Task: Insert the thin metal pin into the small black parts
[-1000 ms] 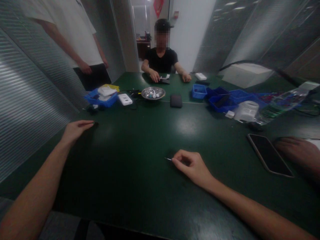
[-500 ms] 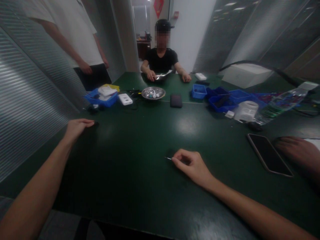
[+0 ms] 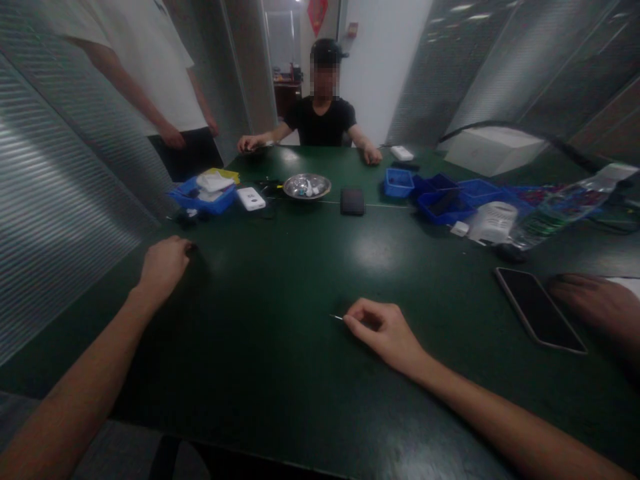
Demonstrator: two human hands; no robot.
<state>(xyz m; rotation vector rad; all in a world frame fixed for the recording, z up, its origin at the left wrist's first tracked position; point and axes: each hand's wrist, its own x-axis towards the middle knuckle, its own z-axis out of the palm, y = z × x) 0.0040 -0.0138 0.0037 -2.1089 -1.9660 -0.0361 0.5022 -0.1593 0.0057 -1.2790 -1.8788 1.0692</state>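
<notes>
**A:** Where do your hands stand over the dark green, smooth worktop point(image 3: 280, 280)?

**B:** Your right hand point(image 3: 383, 327) has its thumb and forefinger clamped on a thin, silvery, needle-like piece point(image 3: 337, 317). Its bare end points left; I can't tell whether it touches the worktop.

**A:** And your left hand point(image 3: 164, 265)?

**B:** It's well apart from the right one, near the worktop's left edge, back upward, with a small, dark object point(image 3: 194, 247) just at its fingers. Your knuckles hide the tips, so I can't tell whether they're clamped on it.

**A:** How do you hold these well?

**B:** Pinch the needle-like piece firmly but lightly; something so slim could roll between your fingers. Rest your right wrist to steady the bare end. On the left, tilt your knuckles aside to see your grip, and mind the blue plastic tray point(image 3: 223, 201) beyond.
</notes>
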